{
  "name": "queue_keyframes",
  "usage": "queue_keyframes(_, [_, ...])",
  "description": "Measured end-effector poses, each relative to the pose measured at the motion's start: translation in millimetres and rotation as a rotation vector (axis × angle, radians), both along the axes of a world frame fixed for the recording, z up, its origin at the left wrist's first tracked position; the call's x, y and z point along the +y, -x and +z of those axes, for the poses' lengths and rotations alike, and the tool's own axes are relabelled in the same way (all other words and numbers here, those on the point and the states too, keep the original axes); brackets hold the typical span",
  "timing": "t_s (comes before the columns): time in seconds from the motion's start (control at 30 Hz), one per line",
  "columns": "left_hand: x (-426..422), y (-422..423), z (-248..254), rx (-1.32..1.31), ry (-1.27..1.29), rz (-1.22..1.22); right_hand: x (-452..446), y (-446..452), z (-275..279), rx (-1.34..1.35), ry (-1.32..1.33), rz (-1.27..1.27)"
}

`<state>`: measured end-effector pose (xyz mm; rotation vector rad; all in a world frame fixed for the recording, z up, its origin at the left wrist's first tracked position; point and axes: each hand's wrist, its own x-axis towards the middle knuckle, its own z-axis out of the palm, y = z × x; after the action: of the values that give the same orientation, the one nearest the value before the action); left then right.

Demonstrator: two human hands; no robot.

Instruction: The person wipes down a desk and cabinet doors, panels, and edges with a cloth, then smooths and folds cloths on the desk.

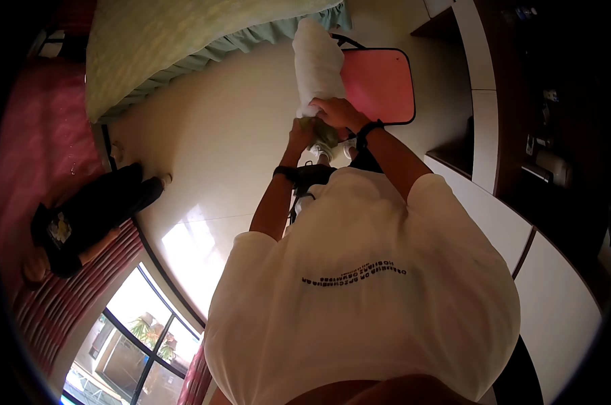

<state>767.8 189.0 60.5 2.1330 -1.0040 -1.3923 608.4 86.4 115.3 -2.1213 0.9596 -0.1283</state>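
A long white rolled bundle (317, 64), which looks like cloth, reaches away from my hands toward the bed's edge. My right hand (336, 113) is closed on the near end of this bundle. Just below and to the left, my left hand (300, 135) is closed on an olive-green cloth (323, 133) that hangs at the bundle's near end. Both hands are close together, and their fingertips are partly hidden. Black bands circle both wrists. Right of the bundle is a pink square seat (378, 86) with a black frame, partly behind it.
A bed (184, 40) with a green skirt is at the top left. Another person in black (89, 209) is at the left, near red curtains (75, 297) and a window. White cabinets (484, 135) and a dark shelf with small items line the right.
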Motion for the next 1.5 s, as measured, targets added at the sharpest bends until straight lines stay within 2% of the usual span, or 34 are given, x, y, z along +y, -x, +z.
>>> queue_keyframes(0.1, [-3.5, 4.0, 11.7, -0.047, -0.086, -0.07, 1.6, -1.0, -3.8, 0.051, -0.025, -0.003])
queue_keyframes(0.2, [2.9, 8.8, -4.6, -0.05, -0.134, -0.084, 0.4, -4.6, 2.2, 0.089, -0.097, -0.012])
queue_keyframes(0.27, [17.3, 6.0, -15.6, 0.156, -0.323, -0.011, 3.3, -11.8, 3.0, 0.119, -0.105, 0.01])
queue_keyframes(0.3, [22.5, 6.5, -3.8, 0.315, -0.331, 0.037, 1.4, -14.1, -3.1, 0.096, -0.108, 0.014])
queue_keyframes(0.33, [26.8, 10.6, -22.0, 0.314, -0.33, 0.037, -1.1, -12.4, -4.0, 0.073, -0.103, 0.007])
queue_keyframes(0.4, [48.1, 12.7, -80.0, 0.349, -0.052, 0.081, -2.2, -17.3, 0.0, 0.086, -0.116, 0.049])
queue_keyframes(0.43, [42.9, -6.0, -51.4, 0.467, -0.176, 0.184, -9.3, -34.9, 10.6, 0.117, -0.128, 0.06])
queue_keyframes(0.47, [38.3, -7.9, -37.0, 0.47, -0.174, 0.22, -12.5, -39.7, 13.2, 0.119, -0.132, 0.096])
queue_keyframes(0.53, [27.7, -7.6, -32.4, 0.186, 0.046, -0.002, -14.0, -36.3, 17.8, 0.28, -0.144, 0.123])
queue_keyframes(0.57, [18.5, -5.2, -3.7, 0.196, 0.103, 0.151, -9.6, -38.3, 13.3, 0.266, -0.154, 0.181])
queue_keyframes(0.67, [18.9, 0.2, 2.9, 0.075, 0.098, 0.186, -17.4, -49.3, 0.5, 0.211, -0.114, 0.252])
queue_keyframes(0.73, [17.5, 12.7, -3.4, 0.113, 0.079, 0.231, -26.2, -45.5, -3.2, 0.205, -0.09, 0.298])
queue_keyframes(0.8, [28.3, 33.0, 4.1, 0.045, 0.259, 0.351, -26.1, -45.4, -14.1, 0.167, -0.037, 0.418])
queue_keyframes(0.83, [25.2, 36.0, 8.5, 0.037, 0.271, 0.347, -31.2, -41.6, -9.4, 0.154, -0.004, 0.403])
queue_keyframes(0.9, [30.6, 68.3, 22.8, -0.023, 0.222, 0.489, -32.1, -33.0, -5.8, 0.106, 0.015, 0.477])
queue_keyframes(1.0, [49.1, 105.2, -14.4, -0.149, 0.193, 0.578, -36.5, -30.3, -11.4, 0.114, 0.005, 0.541])
queue_keyframes(1.07, [61.3, 121.5, -21.8, -0.06, -0.093, 0.429, -38.4, -28.6, -28.1, 0.012, 0.103, 0.595])
queue_keyframes(1.1, [74.8, 122.8, -40.0, 0.022, -0.127, 0.329, -38.8, -26.7, -19.1, 0.08, 0.121, 0.635])
queue_keyframes(1.13, [80.6, 125.1, -38.9, 0.075, -0.063, 0.408, -44.5, -24.4, -13.9, 0.143, 0.159, 0.688])
queue_keyframes(1.2, [81.2, 125.5, -32.5, -0.108, 0.076, 0.401, -45.5, -23.8, -7.8, 0.131, 0.19, 0.696])
queue_keyframes(1.23, [68.7, 113.0, -20.8, -0.064, -0.03, 0.427, -44.1, -24.7, -11.9, 0.144, 0.207, 0.702])
queue_keyframes(1.3, [60.5, 102.4, 2.0, -0.119, 0.049, 0.496, -44.6, -22.5, -13.0, 0.158, 0.229, 0.71])
queue_keyframes(1.33, [52.8, 95.5, 8.2, -0.183, 0.141, 0.573, -49.8, -25.4, -8.5, 0.127, 0.31, 0.747])
queue_keyframes(1.4, [50.5, 89.3, 24.0, -0.231, 0.208, 0.59, -46.0, -24.4, -4.6, 0.098, 0.381, 0.766])
queue_keyframes(1.47, [41.0, 81.6, 29.7, -0.289, 0.284, 0.605, -38.5, -24.5, -6.7, 0.133, 0.615, 0.752])
queue_keyframes(1.5, [40.4, 82.4, 24.8, -0.288, 0.285, 0.602, -35.1, -23.4, -7.5, 0.135, 0.615, 0.749])
